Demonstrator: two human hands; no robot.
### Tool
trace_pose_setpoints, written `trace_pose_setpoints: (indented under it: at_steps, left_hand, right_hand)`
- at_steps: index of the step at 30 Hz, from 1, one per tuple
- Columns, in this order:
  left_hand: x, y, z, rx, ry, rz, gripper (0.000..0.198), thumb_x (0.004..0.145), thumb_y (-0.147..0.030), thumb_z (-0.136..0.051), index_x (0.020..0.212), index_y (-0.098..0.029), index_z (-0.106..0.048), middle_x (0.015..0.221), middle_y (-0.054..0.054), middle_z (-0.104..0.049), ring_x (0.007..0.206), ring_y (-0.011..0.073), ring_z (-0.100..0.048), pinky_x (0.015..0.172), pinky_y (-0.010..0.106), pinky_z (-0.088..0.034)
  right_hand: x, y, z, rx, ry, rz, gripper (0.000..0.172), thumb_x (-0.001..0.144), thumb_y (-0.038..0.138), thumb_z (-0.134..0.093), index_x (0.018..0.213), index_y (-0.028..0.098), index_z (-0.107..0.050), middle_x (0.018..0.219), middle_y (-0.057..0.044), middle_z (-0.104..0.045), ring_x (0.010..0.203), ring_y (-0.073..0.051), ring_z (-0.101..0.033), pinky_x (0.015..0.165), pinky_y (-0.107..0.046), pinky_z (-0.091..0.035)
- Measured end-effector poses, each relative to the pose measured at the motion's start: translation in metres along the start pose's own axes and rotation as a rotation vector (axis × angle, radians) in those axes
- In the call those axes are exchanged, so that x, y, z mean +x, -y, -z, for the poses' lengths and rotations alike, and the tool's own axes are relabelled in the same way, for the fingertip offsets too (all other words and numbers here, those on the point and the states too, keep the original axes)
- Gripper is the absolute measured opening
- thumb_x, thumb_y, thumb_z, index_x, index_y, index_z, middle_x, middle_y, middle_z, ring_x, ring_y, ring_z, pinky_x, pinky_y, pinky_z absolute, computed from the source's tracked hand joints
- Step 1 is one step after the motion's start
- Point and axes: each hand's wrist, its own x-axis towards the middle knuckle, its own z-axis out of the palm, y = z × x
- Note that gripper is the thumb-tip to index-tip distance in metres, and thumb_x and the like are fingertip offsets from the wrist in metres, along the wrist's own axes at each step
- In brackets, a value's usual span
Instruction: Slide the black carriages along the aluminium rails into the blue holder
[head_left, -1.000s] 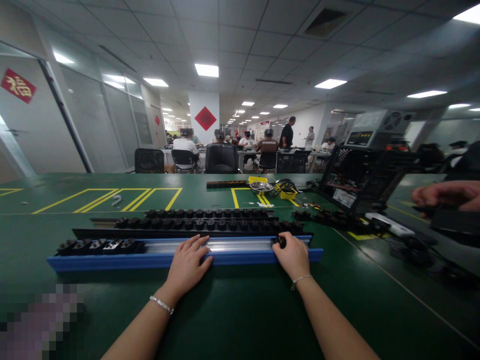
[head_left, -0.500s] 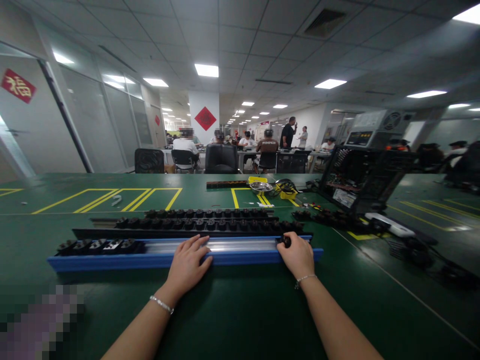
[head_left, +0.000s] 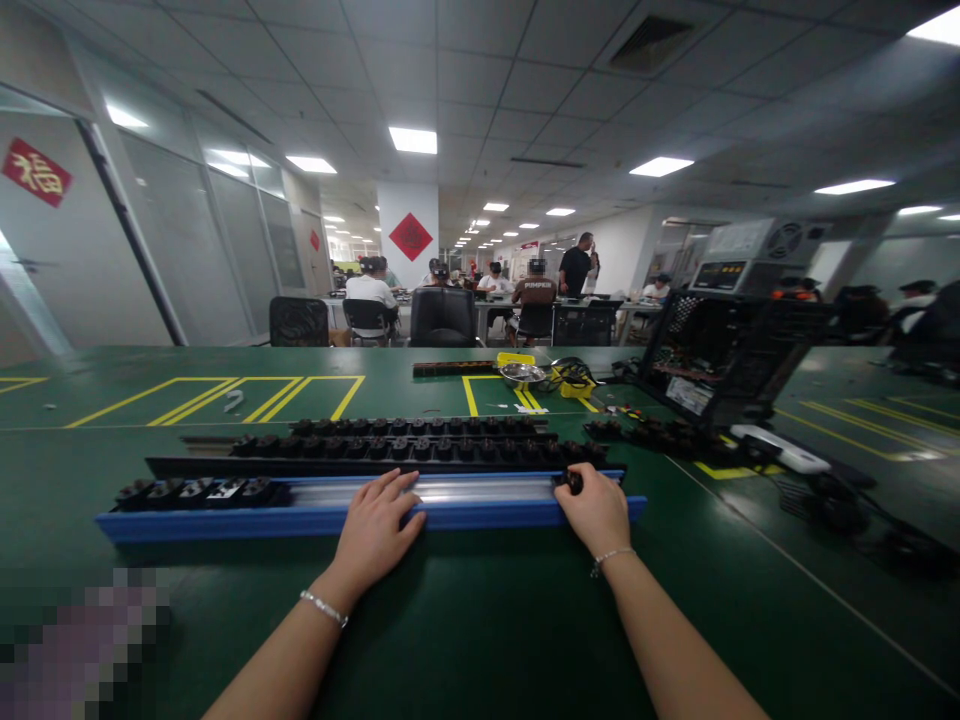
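Note:
A long blue channel (head_left: 247, 524) with a shiny silver inside lies across the table before me. Several black socket-like modules (head_left: 196, 490) sit in its left end. My left hand (head_left: 379, 522) rests on the middle of the channel, fingers spread and holding nothing. At the right end, my right hand (head_left: 596, 510) has its thumb and fingers closed around a small black module (head_left: 571, 482), which is partly hidden by them. Just behind the channel run black strips (head_left: 397, 452) carrying rows of similar round-topped black modules.
Open computer case (head_left: 720, 350) stands at the back right, near loose black modules (head_left: 667, 436) and a white device (head_left: 780, 450). Metal bowl (head_left: 523, 374) and yellow containers (head_left: 576, 385) sit at the back. Beyond the green table are chairs and several people.
Both hands and the channel stay practically in place. In the background, the standing people have shifted slightly.

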Motion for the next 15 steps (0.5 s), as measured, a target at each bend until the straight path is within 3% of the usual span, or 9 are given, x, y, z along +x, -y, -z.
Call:
trace_pose_setpoints:
  at_steps: [8,15]
  left_hand:
    - [0.000,0.000,-0.001,0.000,-0.006,-0.007,0.022,0.083,-0.040,-0.047,0.090,-0.029,-0.065,0.130,-0.003,-0.053,0.125,0.0245,-0.040,0.101,0.046,-0.033]
    - [0.000,0.001,-0.002,0.002,-0.013,-0.002,0.021,0.082,-0.040,-0.048,0.089,-0.030,-0.065,0.129,-0.004,-0.054,0.125,0.0243,-0.041,0.100,0.046,-0.033]
  right_hand:
    - [0.006,-0.015,0.000,-0.043,-0.018,-0.016,0.029,0.071,0.029,-0.047,0.095,0.018,-0.059,0.086,-0.006,-0.065,0.087,-0.021,-0.057,0.083,-0.033,-0.036]
    - [0.006,-0.012,0.001,-0.049,-0.001,-0.020,0.029,0.072,0.031,-0.046,0.095,0.018,-0.059,0.088,-0.006,-0.065,0.087,-0.021,-0.057,0.083,-0.033,-0.037]
